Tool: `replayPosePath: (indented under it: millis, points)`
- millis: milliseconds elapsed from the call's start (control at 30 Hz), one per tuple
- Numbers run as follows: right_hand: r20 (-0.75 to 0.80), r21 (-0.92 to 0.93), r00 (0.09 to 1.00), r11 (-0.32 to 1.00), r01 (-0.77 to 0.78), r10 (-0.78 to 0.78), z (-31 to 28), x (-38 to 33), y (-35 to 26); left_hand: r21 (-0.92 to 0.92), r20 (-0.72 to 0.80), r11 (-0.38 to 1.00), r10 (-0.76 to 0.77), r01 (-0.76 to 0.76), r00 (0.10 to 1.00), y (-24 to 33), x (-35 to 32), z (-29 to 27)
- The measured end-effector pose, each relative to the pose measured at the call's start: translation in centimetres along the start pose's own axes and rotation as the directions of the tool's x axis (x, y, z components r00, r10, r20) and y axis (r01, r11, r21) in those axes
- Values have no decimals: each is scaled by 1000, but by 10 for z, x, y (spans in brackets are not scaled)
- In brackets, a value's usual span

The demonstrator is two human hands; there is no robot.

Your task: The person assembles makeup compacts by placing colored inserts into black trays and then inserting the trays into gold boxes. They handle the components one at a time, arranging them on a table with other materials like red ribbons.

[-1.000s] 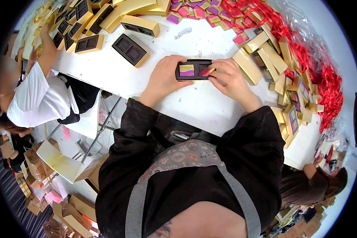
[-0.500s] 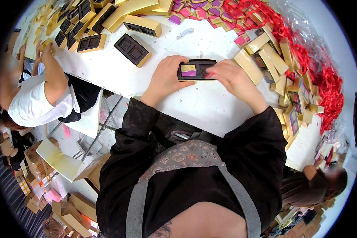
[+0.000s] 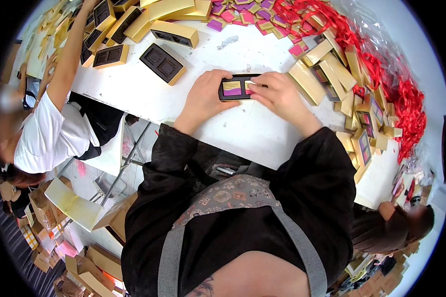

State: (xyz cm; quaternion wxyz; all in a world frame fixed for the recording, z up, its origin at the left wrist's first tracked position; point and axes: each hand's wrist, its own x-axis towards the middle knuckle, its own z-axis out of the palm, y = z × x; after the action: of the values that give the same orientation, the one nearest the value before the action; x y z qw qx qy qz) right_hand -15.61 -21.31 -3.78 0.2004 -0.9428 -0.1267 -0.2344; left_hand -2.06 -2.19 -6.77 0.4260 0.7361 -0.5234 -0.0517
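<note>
Since a second earlier, a co-worker's bare arm (image 3: 67,64), under a white short sleeve, had stretched forward past gold cardboard boxes with dark trays (image 3: 111,56), and the wearer's pink-and-gold square packet had come down from a tilted position. A broad white table (image 3: 134,94) spread below, red ribbon (image 3: 411,119) heaped along its right side. Near the middle of its front edge was a small black rectangular two-compartment tray (image 3: 239,77), its left end grasped by the left hand (image 3: 205,91). Fingertips of the right hand (image 3: 282,94) touched the pink-and-gold square packet (image 3: 249,87) at the right compartment; whether they pinched or merely pressed could not be told. With a purple-and-gold square packet (image 3: 231,89) filling the left compartment, the pair looked nearly complete, though fingers hid the second packet's seating.
</note>
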Motion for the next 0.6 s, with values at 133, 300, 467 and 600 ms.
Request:
replayPosePath:
  millis: [133,300,467,600]
  points:
    - [32,-105,999,994,11,-7,-6,-24,-19,14,47,996,87,-88,995,3,3,-2]
    - [249,-377,953,924,-68,172,-40,-2,-24,360,-110,931,113,-66,988,-4,0,-78]
    - [221,-495,882,828,-266,415,-30,102,-2,755,-16,645,-158,116,987,-32,-23,-81]
    - [78,-347,925,880,-324,371,76,150,76,604,111,790,-217,108,970,15,-21,-45]
